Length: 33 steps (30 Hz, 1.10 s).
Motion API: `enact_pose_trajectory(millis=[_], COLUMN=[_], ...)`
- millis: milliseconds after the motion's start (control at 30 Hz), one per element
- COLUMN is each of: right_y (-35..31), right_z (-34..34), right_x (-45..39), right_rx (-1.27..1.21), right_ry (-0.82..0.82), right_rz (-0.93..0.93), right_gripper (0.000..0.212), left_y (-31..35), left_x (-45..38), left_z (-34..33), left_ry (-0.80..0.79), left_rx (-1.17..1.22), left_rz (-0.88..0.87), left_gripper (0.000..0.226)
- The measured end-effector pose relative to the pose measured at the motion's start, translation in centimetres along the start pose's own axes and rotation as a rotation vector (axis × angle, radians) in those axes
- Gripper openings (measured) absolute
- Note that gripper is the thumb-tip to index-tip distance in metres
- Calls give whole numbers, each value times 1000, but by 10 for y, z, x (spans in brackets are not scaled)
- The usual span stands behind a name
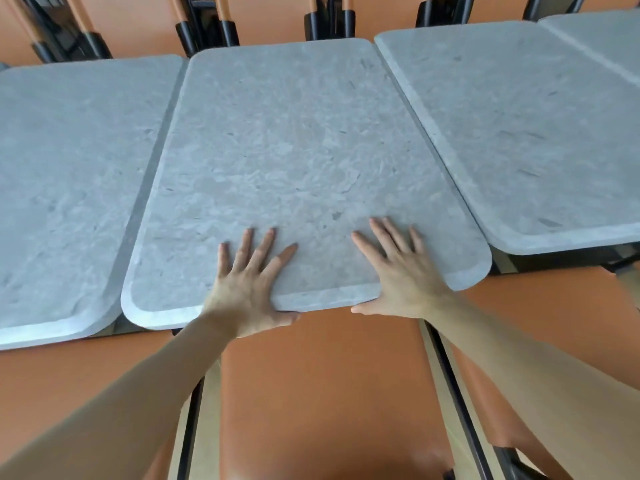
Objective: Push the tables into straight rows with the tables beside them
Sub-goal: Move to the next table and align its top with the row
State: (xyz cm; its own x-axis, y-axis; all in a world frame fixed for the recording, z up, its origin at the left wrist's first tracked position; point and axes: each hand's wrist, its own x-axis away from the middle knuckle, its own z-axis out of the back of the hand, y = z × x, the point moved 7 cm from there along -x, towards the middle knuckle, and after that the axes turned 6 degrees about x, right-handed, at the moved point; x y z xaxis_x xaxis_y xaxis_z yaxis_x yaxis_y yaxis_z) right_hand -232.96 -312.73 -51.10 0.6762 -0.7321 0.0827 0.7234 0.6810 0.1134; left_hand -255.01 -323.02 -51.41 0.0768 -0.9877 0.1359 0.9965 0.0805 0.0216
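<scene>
Both hands, left grip (251, 289) and right grip (398, 271), lay flat, fingers spread, holding nothing, on the grey stone-textured rectangular counter (294, 150), where uneven pressure risked skewing it against neighbours.

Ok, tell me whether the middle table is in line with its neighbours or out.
Out. The middle table has its near edge nearer the person than the right table and farther than the left table.

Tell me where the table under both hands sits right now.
In the head view the middle table sits centre frame, between the left table and the right table; its near edge juts closer than the right one's.
</scene>
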Motion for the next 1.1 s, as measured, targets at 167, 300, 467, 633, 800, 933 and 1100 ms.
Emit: enact_pose_trajectory(millis=[167,300,467,633,800,933,1100], right_y=[0,-1,0,3,1,1,2], right_z=[3,2,5,5,4,6,5], right_x=[4,6,7,2,2,4,2], right_rx=[-11,-14,-46,-95,-111,-106,-119], right_ry=[68,123,166,150,114,128,121], right_rz=[10,24,24,23,35,38,31], right_gripper=[133,123,117,116,117,114,113], left_y=[-1,-1,-3,-3,-3,-4,-9], left_x=[2,3,0,-3,-2,-3,-9], left_z=[1,1,2,3,1,1,1], left_ry=[87,121,97,94,81,99,164], left_rx=[9,12,-7,28,16,38,77], left_rz=[27,44,39,-4,-17,-26,-54], left_gripper=[123,127,122,119,118,117,116])
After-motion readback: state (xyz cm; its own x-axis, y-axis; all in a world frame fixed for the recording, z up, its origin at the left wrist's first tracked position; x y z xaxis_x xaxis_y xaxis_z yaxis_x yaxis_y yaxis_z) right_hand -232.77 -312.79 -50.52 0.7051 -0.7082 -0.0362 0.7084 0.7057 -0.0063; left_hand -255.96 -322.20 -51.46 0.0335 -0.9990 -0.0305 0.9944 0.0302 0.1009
